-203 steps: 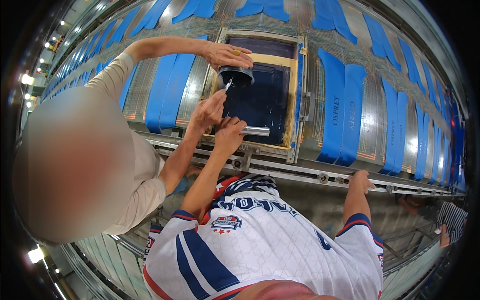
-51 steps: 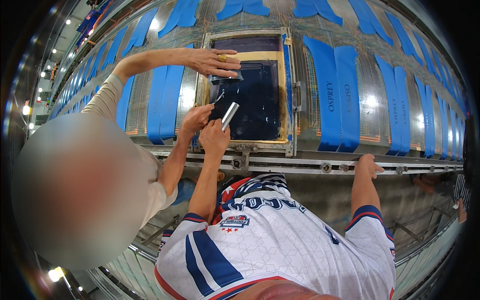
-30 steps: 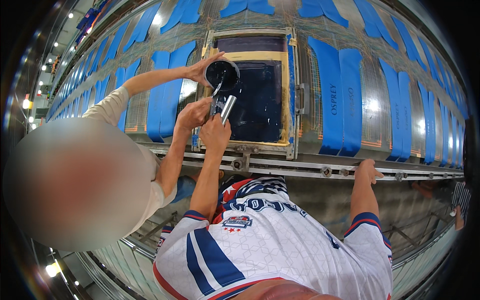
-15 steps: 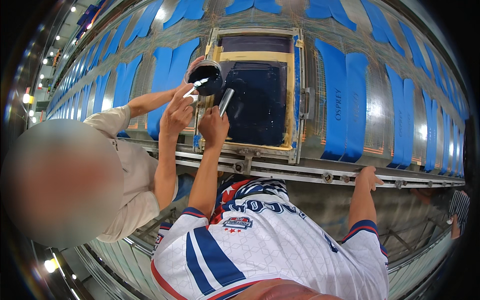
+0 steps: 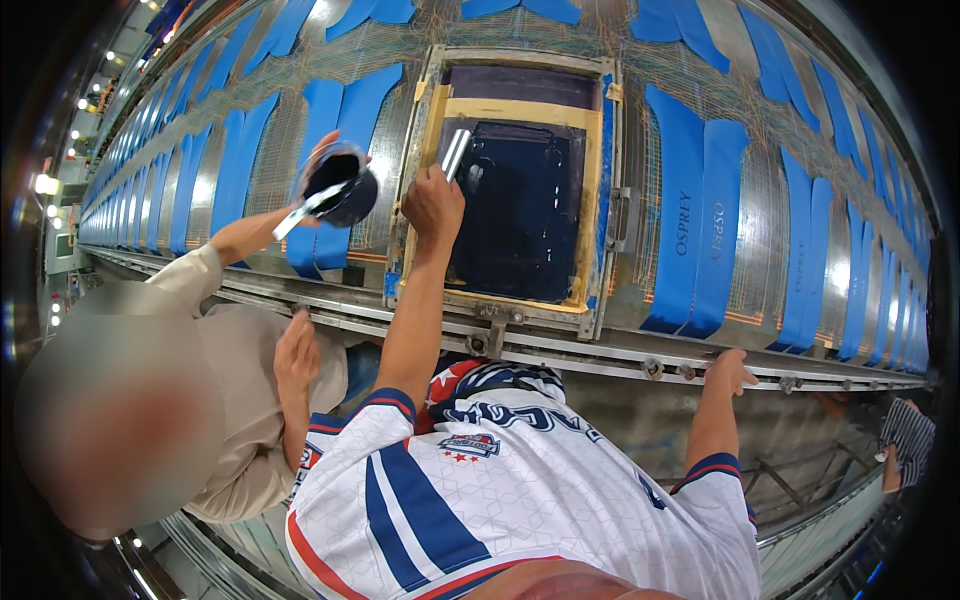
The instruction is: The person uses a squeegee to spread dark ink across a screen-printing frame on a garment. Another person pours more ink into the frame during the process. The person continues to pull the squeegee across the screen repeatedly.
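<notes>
A shiny round metal rod (image 5: 456, 154) is wrapped in my left hand (image 5: 434, 207), over the left side of a screen-printing frame (image 5: 605, 150). Dark blue-black ink (image 5: 505, 215) covers the mesh inside the frame, within a tan tape border. My right hand (image 5: 732, 372) rests on the metal rail (image 5: 620, 361) along the table's near edge, fingers partly stretched out and holding nothing I can see. To my left, a co-worker's hand holds a tub of dark ink (image 5: 350, 198), tilted, with a pale, ink-smeared spatula (image 5: 303, 212) across its mouth.
Blue fabric pieces (image 5: 672, 215) lie in rows along the long metal table (image 5: 760, 230) on both sides of the frame. The co-worker (image 5: 270, 390) stands close at my left, their other hand (image 5: 297, 350) low by the rail. Another person (image 5: 905, 430) is at far right.
The co-worker's tub has moved left, away from the frame, and their other hand has dropped from the spatula toward the rail. My left hand with the rod has shifted slightly up, farther over the table.
</notes>
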`<state>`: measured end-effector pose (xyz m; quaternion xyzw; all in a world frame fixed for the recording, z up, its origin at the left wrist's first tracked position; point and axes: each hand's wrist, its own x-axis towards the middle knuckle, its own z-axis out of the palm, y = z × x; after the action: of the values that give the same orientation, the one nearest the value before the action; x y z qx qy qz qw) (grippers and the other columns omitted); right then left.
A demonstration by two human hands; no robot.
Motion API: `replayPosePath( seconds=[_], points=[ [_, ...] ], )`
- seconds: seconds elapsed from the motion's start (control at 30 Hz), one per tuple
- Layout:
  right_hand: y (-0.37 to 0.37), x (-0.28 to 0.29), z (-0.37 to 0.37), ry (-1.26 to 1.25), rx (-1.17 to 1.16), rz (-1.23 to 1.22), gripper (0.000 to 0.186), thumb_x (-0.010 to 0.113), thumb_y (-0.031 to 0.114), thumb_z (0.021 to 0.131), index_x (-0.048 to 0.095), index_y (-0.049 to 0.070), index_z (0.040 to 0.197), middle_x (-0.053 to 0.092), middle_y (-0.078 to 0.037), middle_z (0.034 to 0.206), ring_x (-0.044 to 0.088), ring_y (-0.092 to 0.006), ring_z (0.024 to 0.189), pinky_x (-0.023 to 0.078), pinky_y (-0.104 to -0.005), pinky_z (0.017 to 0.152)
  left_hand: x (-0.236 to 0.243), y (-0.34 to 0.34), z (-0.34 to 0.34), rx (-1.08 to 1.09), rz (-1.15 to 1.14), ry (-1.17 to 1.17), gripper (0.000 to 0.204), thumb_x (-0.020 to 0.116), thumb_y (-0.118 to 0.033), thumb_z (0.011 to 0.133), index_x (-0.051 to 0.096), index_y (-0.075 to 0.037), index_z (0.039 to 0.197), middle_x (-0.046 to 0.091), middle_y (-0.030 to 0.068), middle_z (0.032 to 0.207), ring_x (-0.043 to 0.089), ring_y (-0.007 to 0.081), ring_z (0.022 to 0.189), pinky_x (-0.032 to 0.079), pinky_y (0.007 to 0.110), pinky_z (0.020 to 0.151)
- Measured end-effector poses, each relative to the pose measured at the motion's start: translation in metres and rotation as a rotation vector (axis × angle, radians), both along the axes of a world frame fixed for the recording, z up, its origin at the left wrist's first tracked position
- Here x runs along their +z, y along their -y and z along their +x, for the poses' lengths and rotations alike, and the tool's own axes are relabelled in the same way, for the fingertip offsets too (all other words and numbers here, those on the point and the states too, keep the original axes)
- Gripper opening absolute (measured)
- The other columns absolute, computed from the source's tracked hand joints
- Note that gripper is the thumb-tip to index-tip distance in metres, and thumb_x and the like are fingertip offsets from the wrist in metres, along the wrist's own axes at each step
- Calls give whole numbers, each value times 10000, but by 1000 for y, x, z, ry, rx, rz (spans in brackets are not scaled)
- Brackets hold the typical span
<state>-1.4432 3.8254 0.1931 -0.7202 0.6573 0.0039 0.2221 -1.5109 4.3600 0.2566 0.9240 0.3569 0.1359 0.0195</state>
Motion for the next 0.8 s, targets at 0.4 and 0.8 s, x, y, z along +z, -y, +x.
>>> replayPosePath(
  seconds=[0.4, 0.8],
  points=[
    [-74, 20, 22, 566, 994, -244, 472, 632, 340, 1003, 609, 1, 1330, 679, -179, 1258, 631, -315, 1155, 468, -434, 1021, 14, 20, -17, -719, -269, 25, 223, 824, -229, 742, 683, -107, 866, 680, 65, 847, 663, 311, 798, 502, 431, 713],
    [-409, 78, 170, 128, 2296, 208, 459, 773, 400, 792, 713, 44, 1076, 721, -203, 999, 677, -390, 1000, 519, -463, 915, 2, -88, 145, -971, -362, -41, 230, 837, -231, 704, 733, -114, 874, 703, 108, 789, 667, 365, 768, 520, 466, 689]
  ],
)
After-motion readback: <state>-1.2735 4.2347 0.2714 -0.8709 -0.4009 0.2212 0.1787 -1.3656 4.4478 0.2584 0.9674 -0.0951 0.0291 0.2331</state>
